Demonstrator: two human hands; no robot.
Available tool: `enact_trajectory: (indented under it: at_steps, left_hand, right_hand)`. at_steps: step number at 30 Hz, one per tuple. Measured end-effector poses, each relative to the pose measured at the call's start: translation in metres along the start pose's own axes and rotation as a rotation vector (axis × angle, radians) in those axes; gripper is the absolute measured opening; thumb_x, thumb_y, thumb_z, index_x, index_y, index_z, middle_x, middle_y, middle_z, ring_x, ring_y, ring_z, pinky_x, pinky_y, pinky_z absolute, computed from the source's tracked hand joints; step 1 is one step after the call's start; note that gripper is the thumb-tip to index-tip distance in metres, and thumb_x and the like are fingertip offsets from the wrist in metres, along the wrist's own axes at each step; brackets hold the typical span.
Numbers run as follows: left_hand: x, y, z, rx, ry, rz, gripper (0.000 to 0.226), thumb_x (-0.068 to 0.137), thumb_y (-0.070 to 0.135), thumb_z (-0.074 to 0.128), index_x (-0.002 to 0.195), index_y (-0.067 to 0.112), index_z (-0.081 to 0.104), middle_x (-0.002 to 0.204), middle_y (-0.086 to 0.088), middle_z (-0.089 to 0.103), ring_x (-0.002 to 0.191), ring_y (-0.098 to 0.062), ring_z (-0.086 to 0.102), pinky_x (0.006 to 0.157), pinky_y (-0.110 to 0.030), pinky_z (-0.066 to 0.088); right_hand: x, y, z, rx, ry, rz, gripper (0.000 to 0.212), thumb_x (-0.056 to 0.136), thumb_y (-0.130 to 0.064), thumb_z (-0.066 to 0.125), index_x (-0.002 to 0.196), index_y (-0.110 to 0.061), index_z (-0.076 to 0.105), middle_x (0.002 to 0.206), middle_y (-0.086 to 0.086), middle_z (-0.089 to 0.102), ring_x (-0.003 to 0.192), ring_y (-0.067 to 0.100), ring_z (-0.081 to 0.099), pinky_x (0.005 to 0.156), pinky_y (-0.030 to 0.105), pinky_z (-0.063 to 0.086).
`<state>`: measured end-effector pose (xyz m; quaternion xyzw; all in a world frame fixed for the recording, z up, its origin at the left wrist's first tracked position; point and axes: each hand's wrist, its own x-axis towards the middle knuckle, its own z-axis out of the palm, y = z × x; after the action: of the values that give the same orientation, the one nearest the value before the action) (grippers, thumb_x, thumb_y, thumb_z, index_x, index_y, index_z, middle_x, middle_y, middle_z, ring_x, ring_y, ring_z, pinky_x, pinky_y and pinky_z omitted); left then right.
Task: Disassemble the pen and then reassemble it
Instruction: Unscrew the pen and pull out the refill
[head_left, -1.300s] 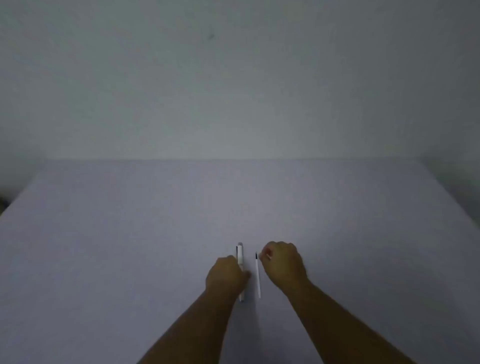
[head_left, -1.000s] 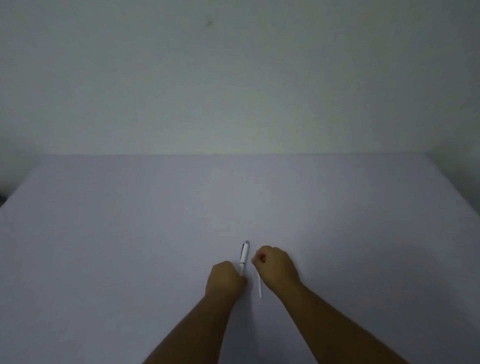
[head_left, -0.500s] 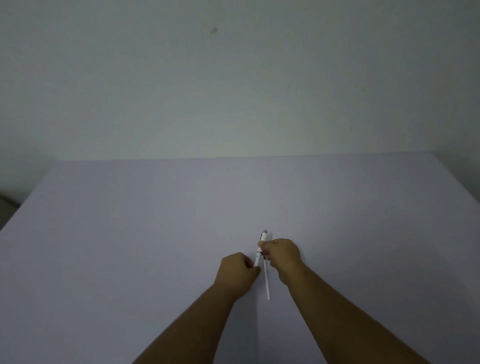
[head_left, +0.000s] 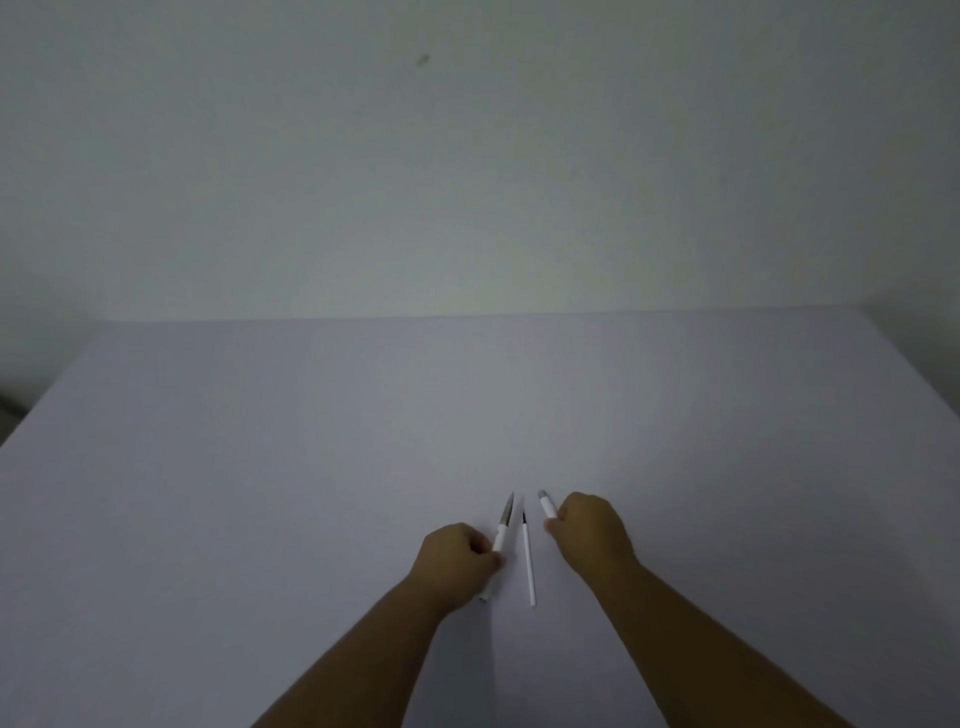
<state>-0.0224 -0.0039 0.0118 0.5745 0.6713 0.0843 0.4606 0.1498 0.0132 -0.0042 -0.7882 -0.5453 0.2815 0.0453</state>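
The pen is in three pieces near the table's front middle. My left hand (head_left: 460, 558) is closed around a white barrel piece with a grey pointed tip (head_left: 503, 525) that sticks out away from me. My right hand (head_left: 592, 530) is closed around a short white piece with a grey end (head_left: 545, 504), probably the cap. Between the two hands a thin white refill with a dark tip (head_left: 528, 558) lies on the table, touched by neither hand.
A wide pale lilac table (head_left: 311, 467) stretches away to a plain white wall (head_left: 467, 156). Its left edge (head_left: 47, 410) and right edge (head_left: 914, 364) fall off to darker floor.
The hands were together at the pen half a second ago. They have since moved apart, the left with the barrel piece and the right with the short piece. The refill stays on the table.
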Motion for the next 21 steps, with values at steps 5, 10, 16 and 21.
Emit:
enact_trajectory:
  at_steps: [5,10,16,21]
  left_hand:
    - [0.003,0.001,-0.002,-0.016,0.035,-0.002,0.013,0.079,0.030,0.067,0.076,0.019,0.061,0.072,0.003,0.060,0.072,-0.016,0.059,0.075,-0.031,0.055]
    - [0.001,-0.002,0.000,0.024,0.058,0.029,0.012,0.079,0.031,0.066,0.078,0.021,0.059,0.070,0.008,0.056,0.065,-0.007,0.054,0.057,-0.019,0.048]
    - [-0.007,0.004,-0.004,0.132,0.110,0.136,0.010,0.085,0.028,0.059,0.084,0.020,0.054,0.084,0.001,0.061,0.071,-0.015,0.055,0.064,-0.024,0.046]
    - [-0.012,0.012,-0.001,0.182,0.154,0.200,0.014,0.088,0.028,0.057,0.091,0.014,0.058,0.087,-0.003,0.064,0.070,-0.015,0.053,0.064,-0.023,0.042]
  right_hand:
    - [-0.004,0.007,0.008,-0.063,0.065,-0.046,0.026,0.086,-0.029,0.063,0.097,-0.005,0.063,0.101,0.011,0.067,0.090,0.025,0.065,0.065,0.028,0.046]
    - [-0.005,0.009,0.007,-0.035,0.067,-0.052,0.032,0.082,-0.034,0.067,0.095,-0.006,0.061,0.099,0.010,0.066,0.090,0.025,0.063,0.064,0.027,0.043]
    - [-0.013,-0.014,-0.007,0.487,-0.032,-0.007,0.044,0.084,-0.058,0.053,0.074,-0.016,0.060,0.070,-0.004,0.059,0.070,0.016,0.057,0.063,0.027,0.044]
    - [-0.023,-0.030,-0.010,0.712,-0.161,-0.013,0.033,0.082,-0.044,0.066,0.058,-0.021,0.060,0.060,-0.002,0.056,0.056,0.012,0.048,0.058,0.024,0.040]
